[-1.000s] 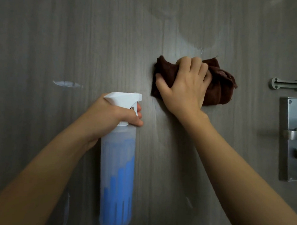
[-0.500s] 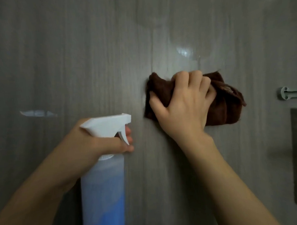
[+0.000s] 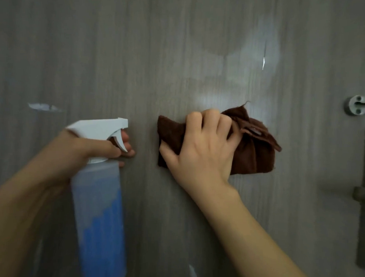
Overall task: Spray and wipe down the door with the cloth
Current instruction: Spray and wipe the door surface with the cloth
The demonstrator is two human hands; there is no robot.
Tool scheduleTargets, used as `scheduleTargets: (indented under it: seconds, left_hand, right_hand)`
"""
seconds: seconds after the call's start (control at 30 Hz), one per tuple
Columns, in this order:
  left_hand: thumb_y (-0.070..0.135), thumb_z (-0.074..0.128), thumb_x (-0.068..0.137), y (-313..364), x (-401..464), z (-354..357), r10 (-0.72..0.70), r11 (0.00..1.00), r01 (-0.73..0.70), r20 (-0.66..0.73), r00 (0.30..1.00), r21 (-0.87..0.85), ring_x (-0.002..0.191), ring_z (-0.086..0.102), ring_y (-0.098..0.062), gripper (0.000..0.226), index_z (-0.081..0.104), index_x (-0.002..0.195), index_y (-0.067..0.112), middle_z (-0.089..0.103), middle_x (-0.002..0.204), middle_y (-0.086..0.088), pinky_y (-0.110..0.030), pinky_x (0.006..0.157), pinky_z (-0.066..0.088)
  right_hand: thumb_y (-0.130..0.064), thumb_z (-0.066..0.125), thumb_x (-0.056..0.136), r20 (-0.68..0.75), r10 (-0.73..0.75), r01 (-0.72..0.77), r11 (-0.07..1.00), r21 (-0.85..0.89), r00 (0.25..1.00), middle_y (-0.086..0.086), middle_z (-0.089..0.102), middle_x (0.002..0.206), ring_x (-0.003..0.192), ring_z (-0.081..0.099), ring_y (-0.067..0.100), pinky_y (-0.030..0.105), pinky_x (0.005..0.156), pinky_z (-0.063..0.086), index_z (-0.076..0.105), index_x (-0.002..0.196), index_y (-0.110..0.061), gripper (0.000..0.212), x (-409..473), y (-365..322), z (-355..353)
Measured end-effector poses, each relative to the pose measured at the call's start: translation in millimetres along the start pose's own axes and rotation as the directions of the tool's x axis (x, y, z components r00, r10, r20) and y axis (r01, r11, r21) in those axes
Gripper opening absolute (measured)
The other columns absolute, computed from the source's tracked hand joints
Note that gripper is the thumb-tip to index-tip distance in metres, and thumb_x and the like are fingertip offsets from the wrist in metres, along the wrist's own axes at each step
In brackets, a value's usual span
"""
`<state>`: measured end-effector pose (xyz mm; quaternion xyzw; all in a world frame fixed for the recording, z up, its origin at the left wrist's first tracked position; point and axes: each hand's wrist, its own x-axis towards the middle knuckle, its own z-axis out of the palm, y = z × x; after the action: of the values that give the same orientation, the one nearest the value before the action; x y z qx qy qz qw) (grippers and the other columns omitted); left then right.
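Cloth (image 3: 252, 148) bunched under right hand (image 3: 202, 150) grip on door (image 3: 133, 57), left hand (image 3: 84, 150) gripping spray bottle (image 3: 98, 213), base cut off.

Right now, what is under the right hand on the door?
Under the right hand is a bunched brown cloth, pressed against the grey door. The cloth sticks out on both sides. The patch of door behind it is covered, so its state cannot be seen.
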<state>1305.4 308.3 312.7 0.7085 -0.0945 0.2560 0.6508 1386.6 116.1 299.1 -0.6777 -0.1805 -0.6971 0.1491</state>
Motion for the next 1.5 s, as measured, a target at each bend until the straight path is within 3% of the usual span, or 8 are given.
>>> scheduleTargets:
  seconds: [0.07, 0.17, 0.27, 0.53, 0.83, 1.03, 1.17, 1.5]
  left_hand:
    - [0.007, 0.079, 0.038, 10, -9, 4, 0.060, 0.998, -0.059, -0.049, 0.997, 0.033, 0.072, 0.075, -0.023, 0.052, 0.067, 0.088, -0.001, 0.075, 0.074, -0.013, -0.034, 0.061, 0.062]
    - [-0.002, 0.069, 0.043, 13, -19, 18, 0.156, 0.985, -0.152, -0.037, 0.987, 0.086, 0.070, 0.074, -0.022, 0.044, 0.069, 0.087, -0.005, 0.074, 0.073, -0.014, -0.031, 0.065, 0.061]
    - [0.011, 0.075, 0.037, 13, -22, 19, 0.216, 0.974, -0.210, -0.060, 0.975, 0.087, 0.079, 0.074, -0.026, 0.049, 0.072, 0.084, -0.001, 0.075, 0.079, -0.016, -0.032, 0.069, 0.062]
    - [-0.001, 0.064, 0.056, 20, -26, 19, 0.193, 0.976, -0.186, -0.055, 0.980, 0.111, 0.088, 0.073, -0.030, 0.031, 0.069, 0.086, -0.005, 0.073, 0.083, -0.017, -0.039, 0.082, 0.058]
    - [0.000, 0.065, 0.052, 5, -45, -25, 0.219, 0.973, -0.214, -0.048, 0.975, 0.091, 0.078, 0.070, -0.022, 0.040, 0.067, 0.091, -0.010, 0.070, 0.079, -0.012, -0.026, 0.068, 0.059]
    - [0.000, 0.065, 0.052, 9, -56, -75, 0.208, 0.972, -0.205, -0.012, 0.978, 0.116, 0.076, 0.070, -0.019, 0.034, 0.067, 0.085, -0.004, 0.070, 0.076, -0.007, -0.024, 0.067, 0.059]
    - [0.002, 0.067, 0.051, 12, -56, -101, 0.243, 0.961, -0.240, -0.003, 0.970, 0.136, 0.077, 0.071, -0.018, 0.027, 0.068, 0.078, 0.005, 0.071, 0.078, -0.006, -0.026, 0.071, 0.058]
    - [0.001, 0.065, 0.051, 6, -47, -131, 0.258, 0.957, -0.255, 0.001, 0.966, 0.140, 0.079, 0.071, -0.024, 0.026, 0.066, 0.077, 0.001, 0.069, 0.077, -0.012, -0.029, 0.070, 0.058]
  right_hand:
    - [-0.064, 0.058, 0.070, 0.004, -0.015, 0.015, 1.000, -0.010, 1.000, 0.009, 0.049, 0.097, 0.092, 0.038, 0.029, 0.044, 0.077, 0.026, 0.048, 0.091, -0.015, 0.053, 14, 0, -1]
    - [-0.063, 0.060, 0.071, -0.023, -0.026, 0.026, 1.000, 0.000, 0.999, 0.010, 0.049, 0.097, 0.092, 0.039, 0.029, 0.044, 0.079, 0.026, 0.049, 0.092, -0.016, 0.053, 39, -3, 2]
    - [-0.062, 0.060, 0.072, -0.033, -0.030, 0.030, 1.000, 0.002, 0.999, 0.010, 0.049, 0.098, 0.092, 0.039, 0.029, 0.044, 0.079, 0.026, 0.049, 0.093, -0.016, 0.053, 52, -6, 3]
    - [-0.061, 0.060, 0.073, -0.008, -0.021, 0.021, 1.000, -0.009, 1.000, 0.013, 0.049, 0.100, 0.093, 0.041, 0.032, 0.045, 0.079, 0.026, 0.049, 0.094, -0.013, 0.054, 40, -4, 2]
    - [-0.057, 0.068, 0.065, 0.071, 0.068, -0.068, 0.998, -0.011, 0.995, 0.015, 0.048, 0.097, 0.094, 0.036, 0.032, 0.049, 0.076, 0.037, 0.046, 0.091, -0.012, 0.057, -65, -35, 5]
    - [-0.063, 0.051, 0.073, 0.031, 0.100, -0.097, 0.993, -0.072, 0.995, 0.016, 0.050, 0.100, 0.096, 0.041, 0.034, 0.048, 0.081, 0.033, 0.051, 0.093, -0.012, 0.055, -13, -84, 19]
    - [-0.060, 0.055, 0.076, 0.001, 0.136, -0.136, 0.987, -0.081, 0.991, 0.016, 0.051, 0.104, 0.098, 0.045, 0.035, 0.049, 0.086, 0.034, 0.053, 0.097, -0.011, 0.053, 7, -101, 26]
    - [-0.060, 0.049, 0.076, -0.015, 0.111, -0.112, 0.991, -0.072, 0.994, 0.015, 0.050, 0.103, 0.098, 0.044, 0.035, 0.050, 0.087, 0.036, 0.052, 0.098, -0.009, 0.055, 2, -100, 23]
